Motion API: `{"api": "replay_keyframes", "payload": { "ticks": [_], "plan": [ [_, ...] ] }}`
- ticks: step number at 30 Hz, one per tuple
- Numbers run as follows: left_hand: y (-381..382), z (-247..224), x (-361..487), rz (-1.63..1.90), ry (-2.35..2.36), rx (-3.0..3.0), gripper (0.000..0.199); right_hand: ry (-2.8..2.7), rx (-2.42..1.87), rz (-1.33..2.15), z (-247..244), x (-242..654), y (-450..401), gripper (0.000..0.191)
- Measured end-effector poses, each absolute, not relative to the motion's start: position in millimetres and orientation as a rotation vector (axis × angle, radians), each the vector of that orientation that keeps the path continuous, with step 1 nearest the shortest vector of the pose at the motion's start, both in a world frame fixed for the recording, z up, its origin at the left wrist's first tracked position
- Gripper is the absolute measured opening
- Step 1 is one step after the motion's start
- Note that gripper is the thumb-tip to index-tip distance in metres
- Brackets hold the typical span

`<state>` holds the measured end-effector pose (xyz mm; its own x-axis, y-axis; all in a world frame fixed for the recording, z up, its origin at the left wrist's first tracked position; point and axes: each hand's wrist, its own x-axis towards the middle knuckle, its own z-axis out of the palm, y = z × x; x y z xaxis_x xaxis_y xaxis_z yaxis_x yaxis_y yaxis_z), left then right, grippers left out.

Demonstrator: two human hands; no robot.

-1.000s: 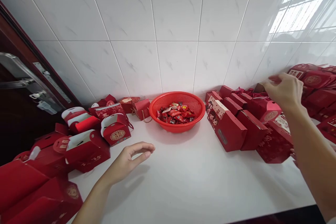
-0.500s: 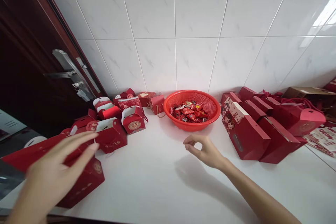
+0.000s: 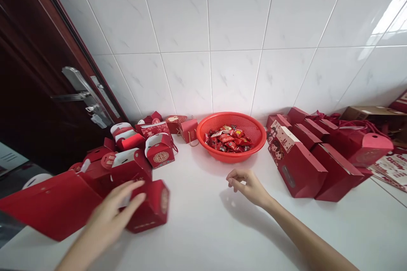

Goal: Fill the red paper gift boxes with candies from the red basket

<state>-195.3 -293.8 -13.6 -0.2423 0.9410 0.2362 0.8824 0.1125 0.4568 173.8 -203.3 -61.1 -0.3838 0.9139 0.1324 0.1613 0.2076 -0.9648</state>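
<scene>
In the head view, the left hand's (image 3: 110,211) fingers grip a red box (image 3: 154,211) (blurred) over the counter (image 3: 203,228); the right hand's (image 3: 249,187) fingers, half-curled and apparently bare, hang near the colander (image 3: 232,157) of sweets (image 3: 226,138). Open-topped boxes (image 3: 160,156) are unclosed, contents hidden.

Glossy white marbled wall tiles (image 3: 235,12), dark reddish door (image 3: 28,63) with metal handle (image 3: 82,95), white tabletop (image 3: 203,233), bright window reflection (image 3: 389,17)

A: Place?
B: Likely a home, too little in view to be sure. Dark red-brown door (image 3: 34,72), lever handle (image 3: 79,96), keys (image 3: 98,117) hanging below it.
A: Walls?
B: White marbled tiles (image 3: 235,17), window reflection (image 3: 388,19) far right. White tabletop (image 3: 203,220) up against them.
</scene>
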Motion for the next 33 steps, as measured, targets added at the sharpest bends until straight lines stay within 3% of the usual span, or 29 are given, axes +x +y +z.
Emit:
{"api": "replay_keyframes", "payload": {
  "ticks": [5,11,14,20,29,33],
  "plan": [
    [-259,14,-92,0.557,1.662,1.914,0.049,-1.736,-0.975,1.135,-43,172,-199,0.019],
    [-209,24,-44,0.506,1.287,1.943,0.041,-2.035,-0.863,0.917,-5,173,-194,0.015],
    [-198,23,-33,0.517,1.199,1.932,0.038,-2.295,-0.838,0.782,4,168,-196,0.013],
    [-197,17,-35,0.499,1.218,2.035,0.034,-2.650,-1.150,0.474,3,158,-207,0.032],
    [-204,7,-49,0.524,1.379,1.939,0.039,-2.209,-1.100,1.034,20,187,-224,0.024],
    [-207,3,-60,0.400,1.391,1.823,0.078,-1.970,-1.108,1.198,0,208,-231,0.022]
  ]
}}
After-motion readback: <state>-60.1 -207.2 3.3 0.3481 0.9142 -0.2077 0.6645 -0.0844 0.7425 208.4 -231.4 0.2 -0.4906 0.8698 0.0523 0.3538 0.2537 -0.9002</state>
